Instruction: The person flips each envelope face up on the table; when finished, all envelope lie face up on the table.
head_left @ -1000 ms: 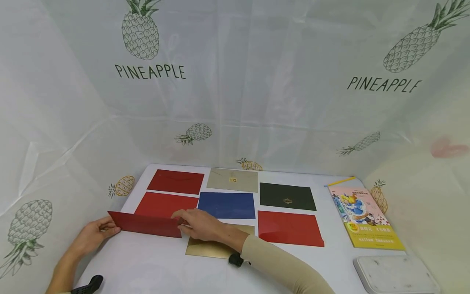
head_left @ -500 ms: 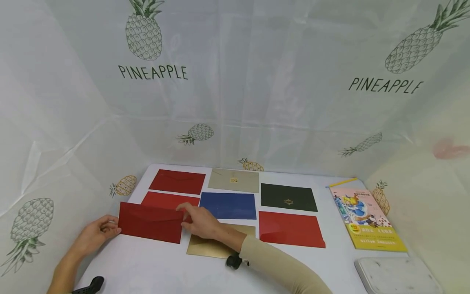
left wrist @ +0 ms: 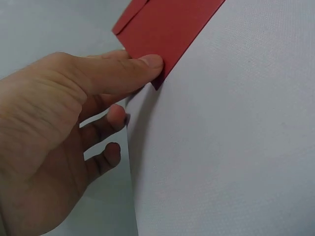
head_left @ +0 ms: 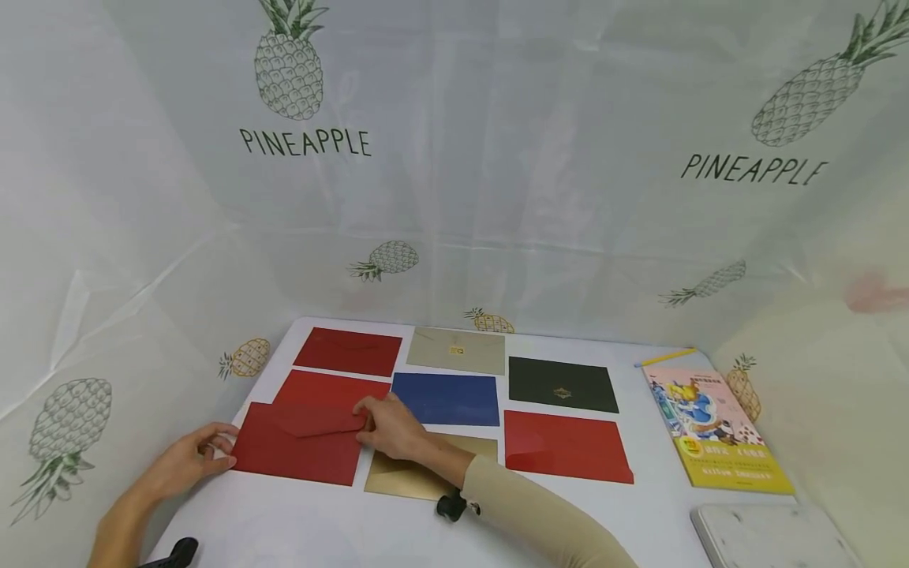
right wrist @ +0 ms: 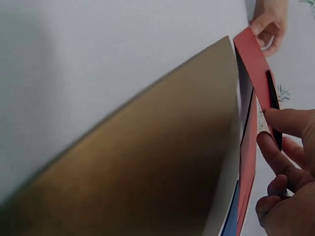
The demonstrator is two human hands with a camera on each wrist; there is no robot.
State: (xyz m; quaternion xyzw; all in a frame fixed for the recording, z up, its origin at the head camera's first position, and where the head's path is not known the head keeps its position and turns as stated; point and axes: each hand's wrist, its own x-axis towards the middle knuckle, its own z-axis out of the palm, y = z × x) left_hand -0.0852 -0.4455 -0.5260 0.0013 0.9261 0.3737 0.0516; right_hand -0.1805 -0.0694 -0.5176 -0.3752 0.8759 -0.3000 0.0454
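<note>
A dark red envelope point(head_left: 298, 457) with a pointed flap faces up at the table's left side, one person's hand at each end. The left hand point(head_left: 186, 464) pinches its near left corner; in the left wrist view the thumb lies over the red paper point(left wrist: 172, 32) and the lower fingers curl free. My right hand point(head_left: 394, 430) pinches the right end near the flap, thumb and fingers on opposite sides in the right wrist view. Partly under the right forearm lies a gold envelope point(head_left: 398, 478). Just behind the held one, a brighter red envelope point(head_left: 330, 385) is partly covered.
Flat on the white table lie a blue envelope point(head_left: 446, 399), a dark green one point(head_left: 563, 383), a beige one point(head_left: 458, 351) and two red ones point(head_left: 348, 351) point(head_left: 568, 446). To the right are a pencil point(head_left: 667, 357), a picture book point(head_left: 717, 430) and a white case point(head_left: 774, 538).
The held red envelope has tipped from nearly edge-on to lying back, its flap side now showing upward. Both hands keep their places at its ends.
</note>
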